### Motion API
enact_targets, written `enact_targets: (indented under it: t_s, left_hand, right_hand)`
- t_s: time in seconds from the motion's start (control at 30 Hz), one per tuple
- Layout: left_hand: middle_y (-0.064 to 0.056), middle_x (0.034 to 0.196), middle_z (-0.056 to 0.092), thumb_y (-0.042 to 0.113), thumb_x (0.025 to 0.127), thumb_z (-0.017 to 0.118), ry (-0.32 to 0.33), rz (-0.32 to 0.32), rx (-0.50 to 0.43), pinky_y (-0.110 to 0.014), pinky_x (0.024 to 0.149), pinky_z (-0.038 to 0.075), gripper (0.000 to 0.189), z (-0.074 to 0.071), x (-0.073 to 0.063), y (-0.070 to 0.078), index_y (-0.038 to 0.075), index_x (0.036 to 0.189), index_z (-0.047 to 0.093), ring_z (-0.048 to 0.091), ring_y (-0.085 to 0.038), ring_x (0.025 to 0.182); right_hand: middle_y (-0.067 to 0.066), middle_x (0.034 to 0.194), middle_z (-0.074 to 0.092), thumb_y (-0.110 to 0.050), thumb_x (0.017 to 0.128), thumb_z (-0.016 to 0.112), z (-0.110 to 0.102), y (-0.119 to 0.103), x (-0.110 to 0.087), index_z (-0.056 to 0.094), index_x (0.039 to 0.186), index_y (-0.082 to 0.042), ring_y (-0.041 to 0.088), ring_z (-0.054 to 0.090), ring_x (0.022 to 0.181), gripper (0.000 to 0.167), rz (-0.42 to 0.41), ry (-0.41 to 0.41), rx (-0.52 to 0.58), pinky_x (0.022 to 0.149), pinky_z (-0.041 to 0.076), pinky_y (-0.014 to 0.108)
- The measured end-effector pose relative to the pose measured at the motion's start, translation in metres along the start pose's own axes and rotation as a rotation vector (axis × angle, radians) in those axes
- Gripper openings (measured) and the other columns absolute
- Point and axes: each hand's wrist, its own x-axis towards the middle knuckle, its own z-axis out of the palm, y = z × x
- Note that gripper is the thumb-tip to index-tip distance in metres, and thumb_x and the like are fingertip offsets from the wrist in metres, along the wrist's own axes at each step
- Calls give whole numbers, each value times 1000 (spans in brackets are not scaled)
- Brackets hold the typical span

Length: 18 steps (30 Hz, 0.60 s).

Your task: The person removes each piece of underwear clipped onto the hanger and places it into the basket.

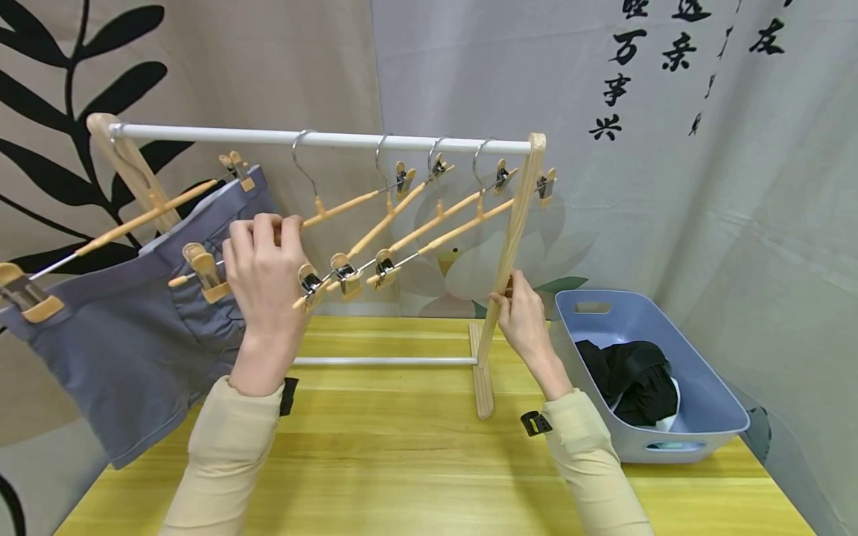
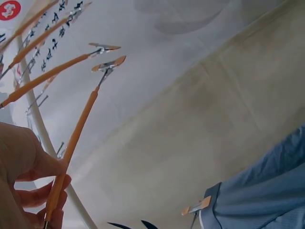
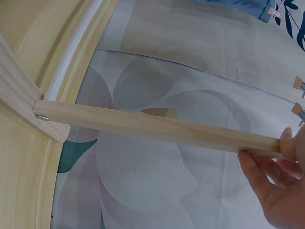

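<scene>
My left hand (image 1: pixel 264 275) grips the bar of a clip hanger (image 2: pixel 78 133) that hangs from the white rail (image 1: pixel 221 135) of a clothes rack. In the left wrist view, thumb and fingers close around the orange bar, and no garment hangs from it. To the left of this hand, grey-blue shorts (image 1: pixel 127 342) are clipped to another hanger (image 1: pixel 144 216). My right hand (image 1: pixel 523 316) holds the rack's right wooden post (image 1: pixel 516 223) partway up. The right wrist view shows thumb and fingers on either side of that post.
Several bare clip hangers (image 1: pixel 439 217) hang toward the rail's right end, their clips jutting forward. On the wooden table (image 1: pixel 402 461), a blue basket (image 1: pixel 704 372) at the right contains a black garment (image 1: pixel 633 380) and something white. A printed curtain (image 1: pixel 456 67) hangs behind the rack.
</scene>
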Motion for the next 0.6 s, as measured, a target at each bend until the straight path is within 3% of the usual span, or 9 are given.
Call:
enact_targets:
  t_s: [0.2,0.37,0.6]
  left_hand:
    - [-20,88,59,12,100,43,10,-20,-2,-49,73,39,30,0,-3,5,-5,96,68,49,-38,82]
    - [-20,89,58,16,100,45,24,-25,-73,-50,77,38,31,0,-4,7,-5,96,68,48,-38,86]
    - [-20,94,60,14,98,46,41,48,-155,-51,78,38,28,2,-9,6,-4,98,68,49,-38,91]
  right_hand:
    - [23,95,61,-5,91,59,1,1,0,50,113,7,38,68,91,26,9,0,0,71,57,46]
    - [23,95,61,-6,92,59,0,0,1,50,113,6,38,67,90,27,6,0,-8,71,57,46]
    - [23,94,61,-6,91,60,0,0,0,49,113,7,39,67,90,27,-1,2,-8,70,57,46]
